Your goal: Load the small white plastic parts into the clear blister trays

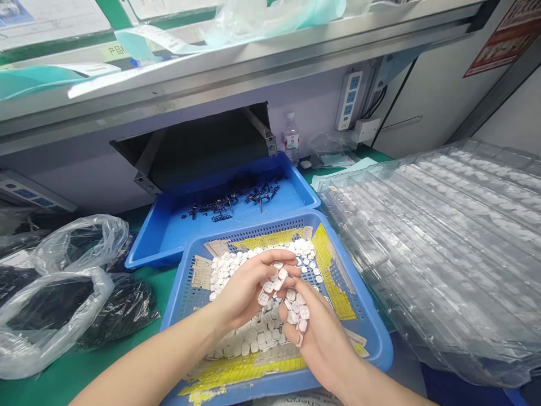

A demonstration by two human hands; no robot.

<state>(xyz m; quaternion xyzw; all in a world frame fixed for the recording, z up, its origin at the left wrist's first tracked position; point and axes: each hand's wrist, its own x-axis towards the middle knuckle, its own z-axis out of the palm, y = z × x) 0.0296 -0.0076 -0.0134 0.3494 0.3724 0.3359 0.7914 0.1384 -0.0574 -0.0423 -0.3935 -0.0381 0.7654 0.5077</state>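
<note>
Small white square plastic caps point(228, 266) lie heaped in a blue perforated basket point(382, 344) lined in places with yellow tape. Over the middle of the heap, my left hand point(245, 285) is cupped, its fingers curled around several caps. My right hand point(321, 332) faces it from the right and cradles another handful in its curled fingers. The two hands meet at the fingertips, so part of the heap below is hidden. More loose caps lie against the basket's far right side.
Behind the basket, a blue tray point(169, 234) holds black plastic parts point(220, 206). Plastic bags point(114, 307) of black pieces stand at left. Clear trays point(443, 237) of white pieces are stacked at right. A water bottle point(291, 138) stands under the metal shelf point(236, 73).
</note>
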